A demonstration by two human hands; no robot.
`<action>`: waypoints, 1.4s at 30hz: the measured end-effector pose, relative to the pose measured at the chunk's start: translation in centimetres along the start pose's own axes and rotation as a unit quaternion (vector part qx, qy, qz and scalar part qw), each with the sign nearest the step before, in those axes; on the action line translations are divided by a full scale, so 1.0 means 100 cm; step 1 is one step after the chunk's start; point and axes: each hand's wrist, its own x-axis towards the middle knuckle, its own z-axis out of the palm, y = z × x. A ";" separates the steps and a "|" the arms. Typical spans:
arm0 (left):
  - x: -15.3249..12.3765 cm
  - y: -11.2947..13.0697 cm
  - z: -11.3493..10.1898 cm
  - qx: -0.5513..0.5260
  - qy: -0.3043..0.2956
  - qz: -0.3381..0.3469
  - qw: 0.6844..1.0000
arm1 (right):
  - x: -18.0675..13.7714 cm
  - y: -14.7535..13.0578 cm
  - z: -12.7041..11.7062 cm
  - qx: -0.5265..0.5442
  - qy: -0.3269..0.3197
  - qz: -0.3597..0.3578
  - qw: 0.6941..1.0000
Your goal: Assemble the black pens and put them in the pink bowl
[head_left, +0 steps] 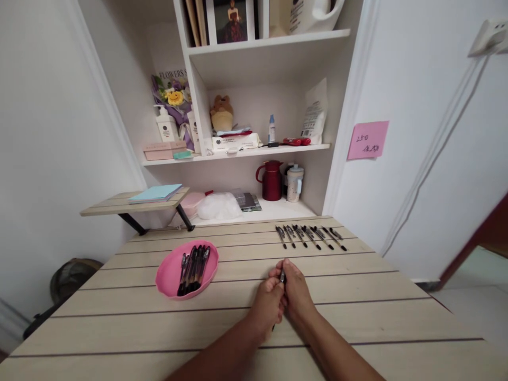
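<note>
My left hand (266, 306) is closed around a dark pen (282, 277), whose lower tip shows below the fist. Against it, my right hand (296, 290) pinches the upper end of the same pen, and the two hands touch. My fingers cover most of the pen's length. Beyond them on the table lies a row of pens (307, 237), with small dark caps or parts beside their upper ends. To the left, a pink scalloped dish (164, 275) holds several dark pens (193, 270) lying side by side.
The slatted wooden table (222, 328) meets a white shelf unit at the back. A small raised stand (115, 203) with blue paper (156, 193) is at the back left. A red jug (272, 181) and a pale cup (294, 183) stand on the lowest shelf.
</note>
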 end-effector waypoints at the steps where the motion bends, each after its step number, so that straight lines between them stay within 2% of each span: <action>1: 0.000 -0.001 -0.001 -0.008 -0.004 -0.007 1.000 | 0.001 0.001 0.000 -0.004 -0.001 0.010 1.000; 4: -0.003 -0.002 -0.006 -0.033 -0.023 -0.034 0.999 | -0.002 0.002 0.002 -0.015 -0.017 0.041 0.999; 7: -0.004 -0.001 -0.011 -0.049 -0.040 -0.049 0.997 | -0.007 -0.002 0.006 -0.009 -0.033 0.043 0.999; 22: -0.004 0.003 -0.016 -0.057 -0.074 -0.045 0.995 | -0.010 -0.010 0.010 -0.018 -0.019 0.019 0.999; 26: -0.008 0.008 -0.017 -0.092 -0.124 -0.061 0.986 | -0.008 -0.014 0.006 0.000 -0.031 0.015 0.999; 29: -0.011 0.009 -0.016 -0.116 -0.159 -0.079 0.977 | -0.005 -0.019 0.002 0.018 -0.007 -0.008 1.000; 32: -0.012 0.007 -0.015 -0.121 -0.140 -0.076 0.980 | -0.003 -0.022 0.000 0.024 -0.007 -0.018 1.000; 42: -0.003 0.005 -0.021 -0.149 -0.109 -0.055 0.981 | 0.004 -0.014 -0.005 0.045 -0.056 0.036 0.997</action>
